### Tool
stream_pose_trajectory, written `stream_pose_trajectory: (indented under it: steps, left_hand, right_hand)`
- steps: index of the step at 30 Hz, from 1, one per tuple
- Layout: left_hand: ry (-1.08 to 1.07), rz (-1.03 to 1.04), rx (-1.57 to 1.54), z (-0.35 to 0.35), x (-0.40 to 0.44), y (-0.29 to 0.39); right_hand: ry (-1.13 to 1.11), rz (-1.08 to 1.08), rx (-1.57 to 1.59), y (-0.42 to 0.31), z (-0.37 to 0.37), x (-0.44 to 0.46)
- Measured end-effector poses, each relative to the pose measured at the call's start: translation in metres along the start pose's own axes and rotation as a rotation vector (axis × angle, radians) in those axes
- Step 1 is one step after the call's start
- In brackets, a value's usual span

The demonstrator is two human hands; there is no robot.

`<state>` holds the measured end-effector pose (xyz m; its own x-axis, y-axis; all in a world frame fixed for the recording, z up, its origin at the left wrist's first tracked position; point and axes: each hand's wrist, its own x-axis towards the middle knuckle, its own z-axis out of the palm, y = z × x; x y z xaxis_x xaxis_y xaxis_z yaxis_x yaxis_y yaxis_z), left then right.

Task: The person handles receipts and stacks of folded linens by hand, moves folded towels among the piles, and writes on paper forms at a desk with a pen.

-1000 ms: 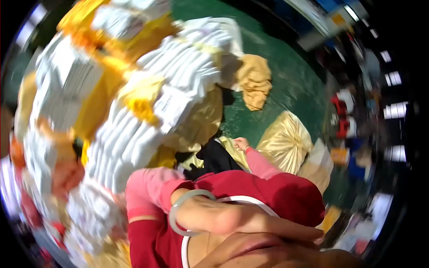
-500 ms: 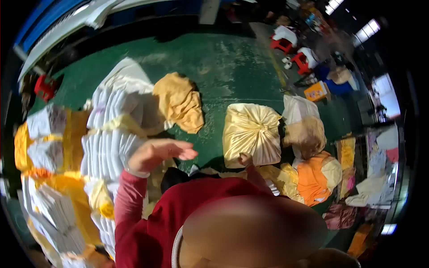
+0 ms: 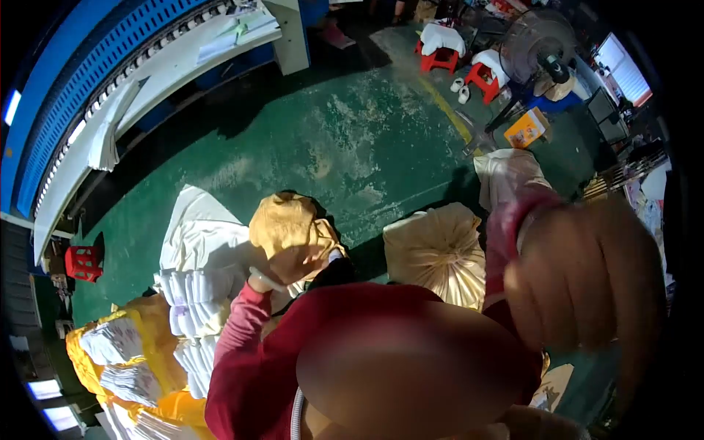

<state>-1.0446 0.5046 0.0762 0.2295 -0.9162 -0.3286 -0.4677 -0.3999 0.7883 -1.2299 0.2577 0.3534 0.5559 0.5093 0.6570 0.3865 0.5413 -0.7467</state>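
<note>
My left hand [image 3: 290, 265], with a pale bracelet at the wrist, is at the near side of a tan cloth bundle [image 3: 282, 220]. Its fingers look stretched out, and nothing shows in them; whether they touch the cloth is unclear. Large and close to the camera, my right hand [image 3: 583, 275] is raised at the right. Its fingers hang downward, bent and partly smeared, and their tips are unclear. Beyond it on the floor sits a cream cloth bundle [image 3: 433, 246], gathered into a knot on top, with a whitish bundle [image 3: 510, 176] behind it.
At the left stand stacks of folded white cloth [image 3: 192, 293] and yellow-wrapped piles [image 3: 121, 341]. A white cloth [image 3: 198, 231] lies behind them. A long blue machine [image 3: 81, 95] runs along the far left. Red stools [image 3: 440, 59], a fan [image 3: 539, 48] and an orange box [image 3: 526, 128] stand at upper right.
My right hand has left the cream bundle's knotted cloth and come up close to the camera. My left hand has shifted toward the tan bundle. The view has tilted up, showing more machine.
</note>
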Motion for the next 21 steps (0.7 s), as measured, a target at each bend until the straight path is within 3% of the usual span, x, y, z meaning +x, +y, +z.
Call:
stream_pose_trajectory:
  steps: [2, 3, 7, 10, 11, 12, 13, 15, 17, 18, 20, 21]
  left_hand:
    - [0.061, 0.155, 0.194, -0.045, 0.049, 0.013]
    - [-0.027, 0.157, 0.128, -0.075, 0.066, 0.037]
    - [-0.240, 0.212, -0.045, -0.137, 0.153, 0.025]
    - [-0.193, 0.201, 0.159, -0.168, 0.225, -0.008]
    - [-0.128, 0.297, 0.138, -0.178, 0.249, -0.023]
    - [-0.130, 0.273, -0.046, -0.191, 0.274, -0.021]
    - [-0.113, 0.210, -0.506, -0.189, 0.292, -0.030]
    - [-0.069, 0.178, -0.640, -0.215, 0.344, -0.049]
    - [0.009, 0.051, 0.049, -0.261, 0.380, -0.017]
    - [0.039, 0.049, -0.013, -0.272, 0.399, -0.021]
    - [0.111, 0.070, -0.136, -0.287, 0.439, -0.033]
    - [0.159, -0.016, -0.142, -0.304, 0.445, -0.023]
  right_hand:
    - [-0.079, 0.044, -0.080, -0.022, -0.041, 0.022]
    - [-0.099, 0.060, -0.108, -0.029, -0.062, 0.029]
    - [-0.124, 0.111, -0.156, -0.047, -0.155, 0.040]
    - [-0.148, 0.148, -0.152, -0.059, -0.237, 0.039]
    - [-0.159, 0.166, -0.138, -0.064, -0.267, 0.039]
    - [-0.169, 0.190, -0.121, -0.069, -0.298, 0.036]
    - [-0.171, 0.221, -0.093, -0.074, -0.329, 0.034]
    - [-0.146, 0.277, -0.037, -0.088, -0.388, 0.030]
    - [-0.134, 0.149, -0.087, -0.097, -0.438, 0.026]
    - [-0.122, 0.087, -0.107, -0.099, -0.465, 0.024]
    - [-0.586, 0.036, -0.257, -0.102, -0.535, 0.023]
    - [-0.698, 0.027, -0.268, -0.101, -0.566, 0.024]
